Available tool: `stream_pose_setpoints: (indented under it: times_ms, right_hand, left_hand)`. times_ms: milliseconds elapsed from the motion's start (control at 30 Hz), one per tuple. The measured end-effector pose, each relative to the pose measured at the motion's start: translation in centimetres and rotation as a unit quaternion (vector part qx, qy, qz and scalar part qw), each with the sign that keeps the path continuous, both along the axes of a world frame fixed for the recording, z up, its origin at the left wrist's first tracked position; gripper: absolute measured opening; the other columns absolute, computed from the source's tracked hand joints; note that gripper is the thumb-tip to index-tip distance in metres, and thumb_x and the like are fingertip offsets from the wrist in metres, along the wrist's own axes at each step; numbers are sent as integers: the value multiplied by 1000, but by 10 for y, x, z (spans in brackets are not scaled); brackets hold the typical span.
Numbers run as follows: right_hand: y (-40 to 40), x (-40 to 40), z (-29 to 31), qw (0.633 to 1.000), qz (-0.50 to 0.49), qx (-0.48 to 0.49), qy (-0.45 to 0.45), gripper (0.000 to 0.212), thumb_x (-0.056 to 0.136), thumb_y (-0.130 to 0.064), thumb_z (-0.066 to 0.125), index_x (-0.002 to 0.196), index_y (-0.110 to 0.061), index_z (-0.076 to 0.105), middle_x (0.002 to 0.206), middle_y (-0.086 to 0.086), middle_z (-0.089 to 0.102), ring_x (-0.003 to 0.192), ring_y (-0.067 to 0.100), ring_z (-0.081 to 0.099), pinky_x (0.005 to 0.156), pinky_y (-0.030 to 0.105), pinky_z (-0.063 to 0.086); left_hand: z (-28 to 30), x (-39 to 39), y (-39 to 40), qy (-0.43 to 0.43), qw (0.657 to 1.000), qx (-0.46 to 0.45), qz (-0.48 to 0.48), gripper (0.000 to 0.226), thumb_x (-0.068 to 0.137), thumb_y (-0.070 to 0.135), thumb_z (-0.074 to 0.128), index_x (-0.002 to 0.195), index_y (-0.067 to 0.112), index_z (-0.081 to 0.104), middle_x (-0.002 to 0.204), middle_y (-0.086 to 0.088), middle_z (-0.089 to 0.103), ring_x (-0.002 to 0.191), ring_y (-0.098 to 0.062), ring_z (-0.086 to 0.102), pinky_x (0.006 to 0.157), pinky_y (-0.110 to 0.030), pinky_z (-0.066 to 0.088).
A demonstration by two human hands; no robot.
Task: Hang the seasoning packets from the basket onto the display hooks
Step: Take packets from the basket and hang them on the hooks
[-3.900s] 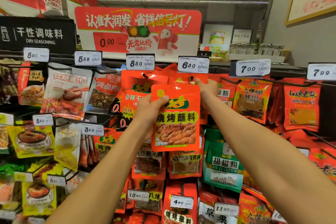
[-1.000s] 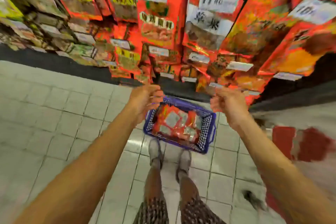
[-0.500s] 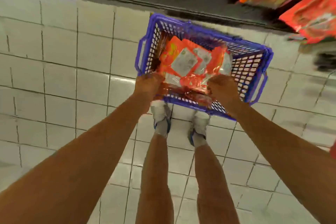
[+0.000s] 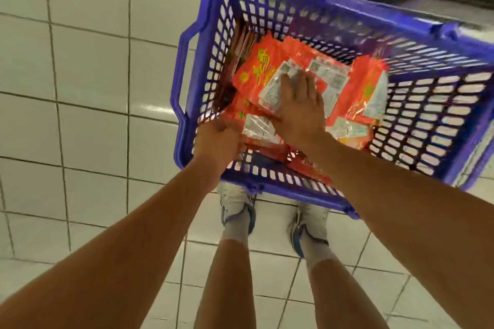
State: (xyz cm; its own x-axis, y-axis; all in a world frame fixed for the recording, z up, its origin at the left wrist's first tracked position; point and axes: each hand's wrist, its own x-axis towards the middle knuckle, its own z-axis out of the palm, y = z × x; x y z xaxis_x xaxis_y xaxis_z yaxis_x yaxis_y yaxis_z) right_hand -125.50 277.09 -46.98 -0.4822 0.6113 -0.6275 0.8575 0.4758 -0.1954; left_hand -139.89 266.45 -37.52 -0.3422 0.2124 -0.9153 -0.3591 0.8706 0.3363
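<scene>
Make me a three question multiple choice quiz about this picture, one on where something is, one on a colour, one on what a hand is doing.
1. Where does the basket stand?
A. On a shelf
B. On the tiled floor
C. On a cart

2. What colour is the basket?
A. Blue
B. Green
C. Grey

3. What is the right hand doing?
A. Hanging at the person's side
B. Gripping the basket handle
C. Lying flat, fingers straight, on the seasoning packets

Answers:
1. B, floor tiles surround it, just ahead of the person's shoes.
2. A, its lattice walls and rim are blue.
3. C, it lies on the top packets inside the basket.
</scene>
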Motion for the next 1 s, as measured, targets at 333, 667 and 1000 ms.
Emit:
stream_pose_setpoints:
  times_ms: [333,667,1000]
  right_hand:
    - [22,19,93,722,-494,-444,196,6,64,-16,69,65,-14,76,64,9,65,53,19,56,52,29,45]
    - [24,25,-5,999,-7,-7,-37,106,89,-55,65,161,-19,-5,168,16,-14,154,41,-10,121,60,9]
    - [46,40,57,967,-177,-69,169,46,90,-38,70,133,-23,62,106,3,70,96,27,66,74,24,48]
  left_hand:
    - [28,6,26,-127,980,72,136,32,89,3,68,120,13,68,102,-2,77,91,-24,75,74,-39,60]
    - [-1,-1,4,70,995,66,27,28,91,8,68,105,32,68,98,12,77,97,-14,73,92,-51,58]
    - [56,3,14,17,992,89,84,32,80,3,69,104,25,71,98,-1,79,94,-30,75,90,-58,57]
